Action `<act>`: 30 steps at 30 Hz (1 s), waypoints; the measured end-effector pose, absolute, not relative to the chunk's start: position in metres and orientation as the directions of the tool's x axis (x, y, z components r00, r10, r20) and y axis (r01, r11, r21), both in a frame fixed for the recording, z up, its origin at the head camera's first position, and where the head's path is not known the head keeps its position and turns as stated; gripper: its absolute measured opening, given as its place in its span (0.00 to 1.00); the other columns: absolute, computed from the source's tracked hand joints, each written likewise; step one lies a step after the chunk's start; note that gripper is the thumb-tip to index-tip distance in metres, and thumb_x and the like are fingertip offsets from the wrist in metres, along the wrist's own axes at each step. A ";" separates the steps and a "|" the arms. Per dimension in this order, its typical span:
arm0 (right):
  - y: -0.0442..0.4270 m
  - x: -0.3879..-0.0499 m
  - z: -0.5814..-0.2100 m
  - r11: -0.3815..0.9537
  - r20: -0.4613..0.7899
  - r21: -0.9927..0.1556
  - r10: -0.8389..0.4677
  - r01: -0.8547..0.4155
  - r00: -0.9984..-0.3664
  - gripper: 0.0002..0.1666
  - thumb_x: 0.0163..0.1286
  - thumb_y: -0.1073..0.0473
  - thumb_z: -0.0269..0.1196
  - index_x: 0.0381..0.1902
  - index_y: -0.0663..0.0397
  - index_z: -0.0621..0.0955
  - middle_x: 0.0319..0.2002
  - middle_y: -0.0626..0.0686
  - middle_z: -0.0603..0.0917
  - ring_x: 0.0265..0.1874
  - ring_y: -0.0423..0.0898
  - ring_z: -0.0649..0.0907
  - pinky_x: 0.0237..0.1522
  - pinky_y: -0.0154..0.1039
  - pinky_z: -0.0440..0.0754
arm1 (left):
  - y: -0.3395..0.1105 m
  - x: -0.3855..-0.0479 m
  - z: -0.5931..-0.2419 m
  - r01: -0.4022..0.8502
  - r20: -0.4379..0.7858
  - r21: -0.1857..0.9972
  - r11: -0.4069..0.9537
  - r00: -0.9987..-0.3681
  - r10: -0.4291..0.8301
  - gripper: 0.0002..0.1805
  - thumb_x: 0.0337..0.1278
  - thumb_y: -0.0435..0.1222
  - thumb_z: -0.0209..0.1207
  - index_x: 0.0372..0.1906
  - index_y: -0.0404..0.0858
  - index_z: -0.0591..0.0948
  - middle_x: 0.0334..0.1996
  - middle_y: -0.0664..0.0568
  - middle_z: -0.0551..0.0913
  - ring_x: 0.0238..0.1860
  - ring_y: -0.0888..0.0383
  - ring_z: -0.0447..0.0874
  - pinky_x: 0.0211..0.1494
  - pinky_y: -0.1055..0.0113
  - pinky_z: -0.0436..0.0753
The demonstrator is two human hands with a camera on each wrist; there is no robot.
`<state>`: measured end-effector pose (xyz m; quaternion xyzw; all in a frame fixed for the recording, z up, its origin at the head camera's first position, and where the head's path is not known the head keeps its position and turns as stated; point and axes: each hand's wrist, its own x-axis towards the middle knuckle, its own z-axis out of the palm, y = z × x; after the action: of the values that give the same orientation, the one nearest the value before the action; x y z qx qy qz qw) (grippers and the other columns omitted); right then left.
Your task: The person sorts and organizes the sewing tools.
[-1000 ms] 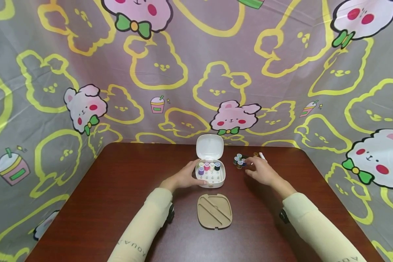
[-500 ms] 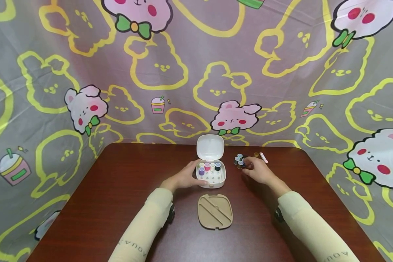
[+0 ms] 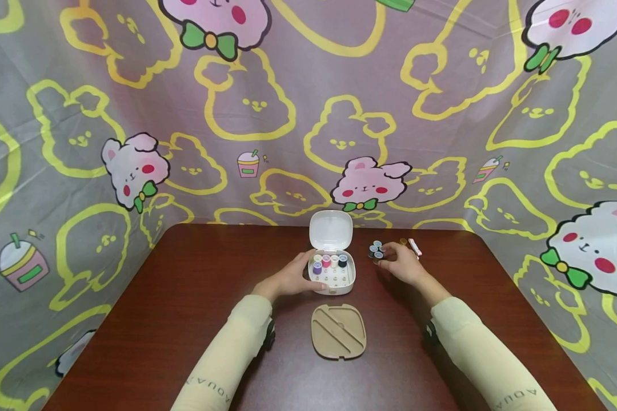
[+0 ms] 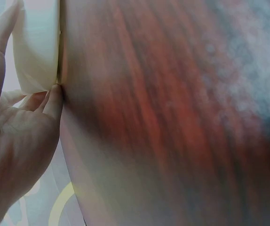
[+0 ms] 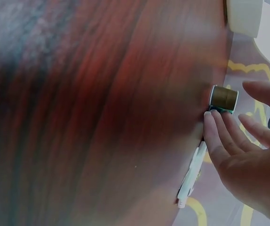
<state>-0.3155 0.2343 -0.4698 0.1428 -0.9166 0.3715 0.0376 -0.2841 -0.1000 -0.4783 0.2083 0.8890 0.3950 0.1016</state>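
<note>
A small white sewing box [image 3: 332, 290] stands on the table with its lid [image 3: 331, 229] raised. Inside, several thread spools sit on pegs: a back row with pink [image 3: 326, 261] and black ones among them, and a purple spool [image 3: 317, 268] in front. My left hand [image 3: 290, 276] grips the box's left side, thumb across its front; in the left wrist view its fingertips meet the box's wall [image 4: 37, 47]. Right of the box, my right hand [image 3: 404, 266] reaches to a cluster of spools [image 3: 375, 249]. In the right wrist view its extended fingers touch near a brown spool [image 5: 224, 98], thumb apart.
A tan tray-like panel [image 3: 338, 332] with diagonal ridges lies in front of the box. Behind my right hand are an amber spool [image 3: 403, 241] and a slim white object [image 3: 414, 247]. A patterned curtain [image 3: 267, 103] stands close behind the table's far edge.
My right hand has shifted slightly left, closer in on the spool cluster, uncovering the slim white object. My left hand stays on the box.
</note>
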 end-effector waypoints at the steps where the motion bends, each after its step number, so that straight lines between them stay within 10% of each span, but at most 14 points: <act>1: 0.234 -0.316 -0.470 0.683 0.174 -0.672 -0.232 -0.287 -0.957 0.25 0.64 0.65 0.70 0.55 0.74 0.78 0.45 0.68 0.86 0.45 0.61 0.88 0.51 0.56 0.83 | -0.100 -0.284 -0.478 0.289 -0.016 0.746 0.600 -0.893 0.450 0.58 0.50 0.53 0.76 0.81 0.42 0.56 0.73 0.42 0.63 0.72 0.47 0.64 0.77 0.48 0.62; 30: 0.220 -0.316 -0.476 0.530 0.067 -0.835 -0.167 -0.147 -0.984 0.24 0.63 0.69 0.69 0.54 0.77 0.75 0.42 0.67 0.82 0.27 0.42 0.80 0.28 0.32 0.80 | -0.100 -0.284 -0.478 0.287 -0.014 0.746 0.601 -0.895 0.445 0.59 0.50 0.53 0.76 0.81 0.42 0.56 0.75 0.42 0.61 0.73 0.47 0.62 0.77 0.48 0.61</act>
<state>-0.3165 0.2197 -0.4758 0.0898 -0.8746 0.4764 -0.0106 -0.2837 -0.0999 -0.4780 0.2058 0.8891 0.3965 0.0998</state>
